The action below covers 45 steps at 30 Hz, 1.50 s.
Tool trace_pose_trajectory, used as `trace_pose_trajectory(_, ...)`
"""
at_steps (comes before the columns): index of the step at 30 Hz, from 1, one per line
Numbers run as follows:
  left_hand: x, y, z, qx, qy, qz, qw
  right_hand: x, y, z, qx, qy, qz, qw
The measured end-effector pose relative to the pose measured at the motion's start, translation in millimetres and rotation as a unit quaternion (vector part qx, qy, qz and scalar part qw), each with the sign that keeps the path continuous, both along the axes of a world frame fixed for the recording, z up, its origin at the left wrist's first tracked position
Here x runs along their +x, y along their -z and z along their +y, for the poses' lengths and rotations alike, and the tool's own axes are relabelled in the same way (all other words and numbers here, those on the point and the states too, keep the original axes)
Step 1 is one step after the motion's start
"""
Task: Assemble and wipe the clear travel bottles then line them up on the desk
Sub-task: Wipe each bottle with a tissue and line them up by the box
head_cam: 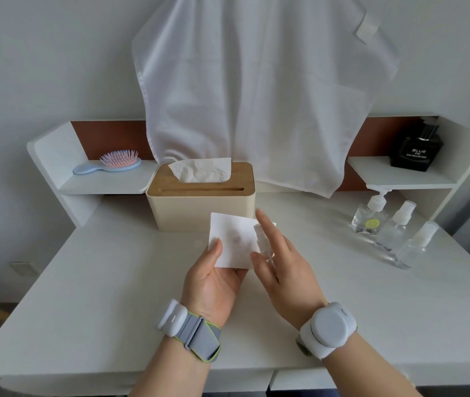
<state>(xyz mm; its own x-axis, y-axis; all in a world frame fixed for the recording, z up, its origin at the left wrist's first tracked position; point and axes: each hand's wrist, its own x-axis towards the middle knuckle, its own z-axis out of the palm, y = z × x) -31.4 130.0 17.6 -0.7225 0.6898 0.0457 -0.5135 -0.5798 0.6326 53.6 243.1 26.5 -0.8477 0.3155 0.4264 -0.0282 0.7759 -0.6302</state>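
Note:
My left hand (213,279) holds a folded white tissue (233,239) above the middle of the white desk (99,282), thumb on its near left corner. My right hand (282,267) grips a small clear spray bottle (262,242) between thumb and lower fingers, with the index finger straight and pointing up. The bottle lies against the tissue's right edge. Three more clear bottles stand in a slanted row at the right: a pump bottle (370,216) with a yellow dot, a spray bottle (394,229), and a capped spray bottle (415,246).
A cream tissue box (201,207) with a wooden lid stands just behind my hands. A white cloth (256,96) hangs on the wall above it. A hairbrush (107,164) lies on the left shelf and a black perfume bottle (417,150) on the right shelf.

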Motion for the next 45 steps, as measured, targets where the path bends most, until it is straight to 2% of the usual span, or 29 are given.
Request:
trace_pose_trajectory(18, -0.2, 0.8, -2.4, 0.014, -0.001, -0.012, 1.000, -0.9, 0.4, -2.7, 0.006, 0.021, -0.021, 1.000)
trace_pose_trajectory(24, 1.0, -1.3, -2.0, 0.016, -0.013, -0.019, 1.000, 1.8, 0.0, -4.6, 0.006, 0.014, 0.001, 1.000)
trace_pose_trajectory(35, 1.8, -1.5, -2.9, -0.003, -0.036, -0.035, 0.999, 3.7, -0.2, -7.0, 0.030, 0.003, 0.007, 1.000)
trace_pose_trajectory(45, 3.9, -5.1, -0.9, -0.034, -0.051, -0.046, 0.997, 6.1, 2.7, -6.2, 0.006, 0.006, 0.020, 1.000)
